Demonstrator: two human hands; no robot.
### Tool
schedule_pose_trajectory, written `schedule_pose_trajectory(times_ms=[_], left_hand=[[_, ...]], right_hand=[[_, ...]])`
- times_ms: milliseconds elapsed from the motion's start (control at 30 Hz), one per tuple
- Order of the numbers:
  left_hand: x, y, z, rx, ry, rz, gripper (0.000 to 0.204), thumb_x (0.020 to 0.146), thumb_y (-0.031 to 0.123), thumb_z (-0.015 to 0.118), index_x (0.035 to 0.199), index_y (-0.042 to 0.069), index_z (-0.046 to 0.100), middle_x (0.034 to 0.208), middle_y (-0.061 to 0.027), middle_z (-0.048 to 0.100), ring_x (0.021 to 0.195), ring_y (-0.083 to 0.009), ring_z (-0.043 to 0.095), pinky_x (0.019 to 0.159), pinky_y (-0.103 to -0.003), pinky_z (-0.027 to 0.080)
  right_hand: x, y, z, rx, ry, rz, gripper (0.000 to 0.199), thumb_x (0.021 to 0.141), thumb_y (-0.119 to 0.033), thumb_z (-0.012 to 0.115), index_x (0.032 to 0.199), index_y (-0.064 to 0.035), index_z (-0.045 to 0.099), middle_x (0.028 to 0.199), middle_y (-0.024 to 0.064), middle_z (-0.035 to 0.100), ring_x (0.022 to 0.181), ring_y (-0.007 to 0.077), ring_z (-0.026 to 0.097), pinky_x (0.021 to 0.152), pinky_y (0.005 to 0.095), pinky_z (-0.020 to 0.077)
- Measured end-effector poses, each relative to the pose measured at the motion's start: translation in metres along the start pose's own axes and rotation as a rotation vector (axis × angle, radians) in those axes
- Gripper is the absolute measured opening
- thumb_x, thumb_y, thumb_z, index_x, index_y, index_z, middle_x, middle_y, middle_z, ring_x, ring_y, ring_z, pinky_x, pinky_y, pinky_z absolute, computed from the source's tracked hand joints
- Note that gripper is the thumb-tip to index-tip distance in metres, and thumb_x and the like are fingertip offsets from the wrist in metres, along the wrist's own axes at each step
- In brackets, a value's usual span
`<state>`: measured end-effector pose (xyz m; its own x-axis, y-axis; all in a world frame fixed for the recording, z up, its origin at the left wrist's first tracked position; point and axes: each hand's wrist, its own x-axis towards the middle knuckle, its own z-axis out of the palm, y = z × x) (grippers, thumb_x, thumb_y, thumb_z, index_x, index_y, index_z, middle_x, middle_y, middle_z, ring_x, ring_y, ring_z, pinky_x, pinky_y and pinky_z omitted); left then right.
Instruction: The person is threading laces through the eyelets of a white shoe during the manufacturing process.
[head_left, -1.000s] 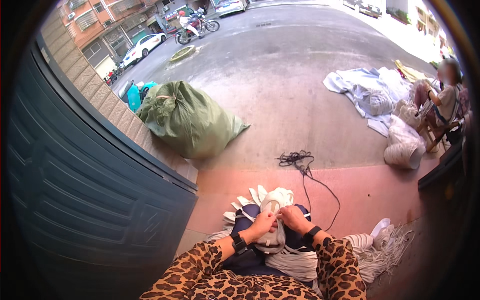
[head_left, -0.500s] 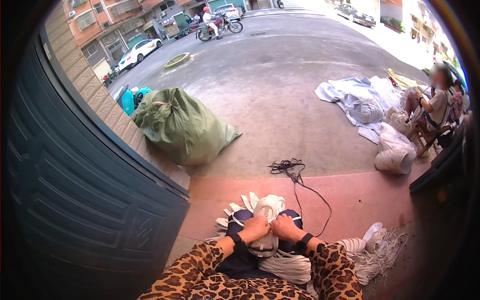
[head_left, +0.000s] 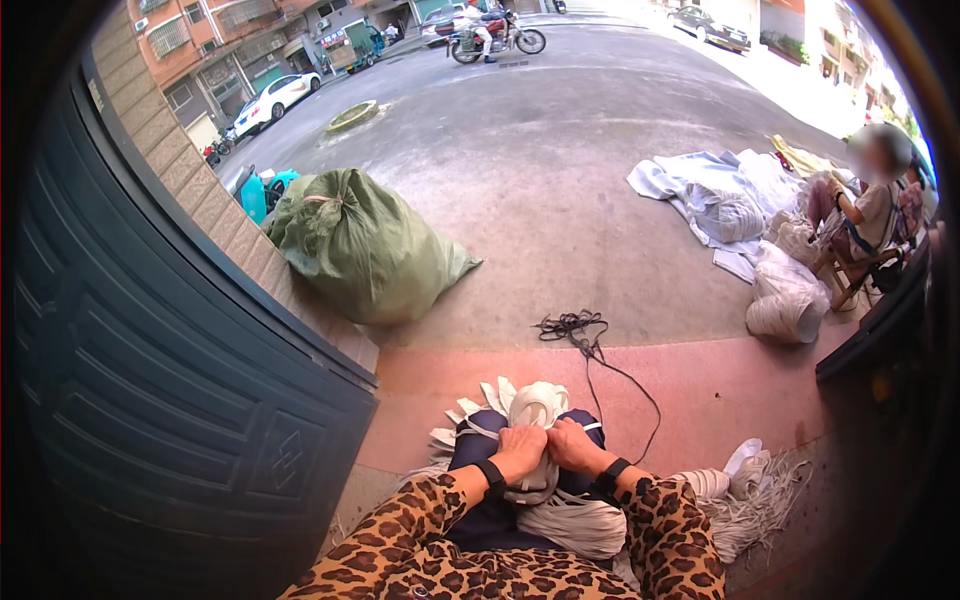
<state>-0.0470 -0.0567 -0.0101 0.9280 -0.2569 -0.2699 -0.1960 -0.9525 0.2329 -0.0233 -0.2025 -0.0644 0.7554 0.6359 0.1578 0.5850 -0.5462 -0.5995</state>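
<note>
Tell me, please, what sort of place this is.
Probably a doorway opening onto a street or yard: a dark door stands at the left, and beyond are a motorcycle and a white car.

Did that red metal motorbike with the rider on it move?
Yes, the red metal motorbike moved right, farther away from the shiny white parked car.

Near: bundle (head_left: 540, 400), cream; trousers (head_left: 476, 443), navy; sleeves (head_left: 400, 525), leopard print, black and brown on tan; wristbands (head_left: 491, 478), black. Near right: strip heap (head_left: 752, 515), off-white. Left: door (head_left: 180, 350), dark slate blue; sack (head_left: 365, 250), olive green. Middle: floor strip (head_left: 720, 370), salmon pink; cord (head_left: 572, 326), black. Far right: sheet (head_left: 675, 180), pale bluish white. Far: motorcycle (head_left: 505, 38), apparently red and black, though small in view.
</note>
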Motion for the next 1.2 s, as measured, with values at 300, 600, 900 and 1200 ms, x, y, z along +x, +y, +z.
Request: schedule_pose_trajectory(times_ms=[300, 600, 900, 1200], left_hand=[[-0.015, -0.011, -0.021, 0.023, -0.022, 0.215, 0.019, 0.081, 0.018, 0.052, 0.088, 0.003, 0.062, 0.082, -0.0170, 0.065, 0.078, -0.0324, 0.065, 0.065, -0.047, 0.048], [-0.042, -0.083, -0.056, -0.632, 0.050, 0.334, 0.018, 0.090, 0.018, 0.046, 0.089, 0.006, 0.060, 0.065, -0.0075, 0.053, 0.056, -0.0133, 0.050, 0.053, -0.030, 0.043], [-0.058, -0.089, -0.029, -1.036, -0.242, -0.152, 0.027, 0.091, 0.015, 0.046, 0.116, 0.002, 0.047, 0.069, -0.0019, 0.056, 0.052, -0.0074, 0.047, 0.048, -0.021, 0.038], [-0.038, -0.082, -0.002, -0.770, 0.105, -0.097, 0.020, 0.086, 0.018, 0.057, 0.081, 0.000, 0.065, 0.066, -0.0039, 0.059, 0.057, -0.0160, 0.053, 0.056, -0.029, 0.043]], right_hand=[[-0.010, -0.024, -0.011, 0.026, 0.198, -0.057, 0.014, 0.076, -0.013, 0.058, 0.087, -0.0055, 0.061, 0.084, 0.0143, 0.059, 0.079, 0.0341, 0.054, 0.070, 0.0419, 0.0455], [-0.010, -0.130, -0.026, 0.242, -0.111, -0.398, 0.011, 0.079, -0.013, 0.056, 0.086, -0.0046, 0.054, 0.076, 0.0109, 0.056, 0.080, 0.0295, 0.056, 0.073, 0.0386, 0.0427], [0.025, -0.066, -0.013, 0.187, 0.018, 0.206, 0.034, 0.077, -0.024, 0.067, 0.097, -0.0018, 0.053, 0.083, 0.0197, 0.061, 0.081, 0.0370, 0.060, 0.068, 0.0424, 0.0477], [0.039, -0.042, -0.010, 0.247, -0.052, 0.059, 0.023, 0.074, -0.016, 0.067, 0.087, -0.0005, 0.056, 0.084, 0.0179, 0.058, 0.081, 0.0356, 0.057, 0.069, 0.0390, 0.0466]])
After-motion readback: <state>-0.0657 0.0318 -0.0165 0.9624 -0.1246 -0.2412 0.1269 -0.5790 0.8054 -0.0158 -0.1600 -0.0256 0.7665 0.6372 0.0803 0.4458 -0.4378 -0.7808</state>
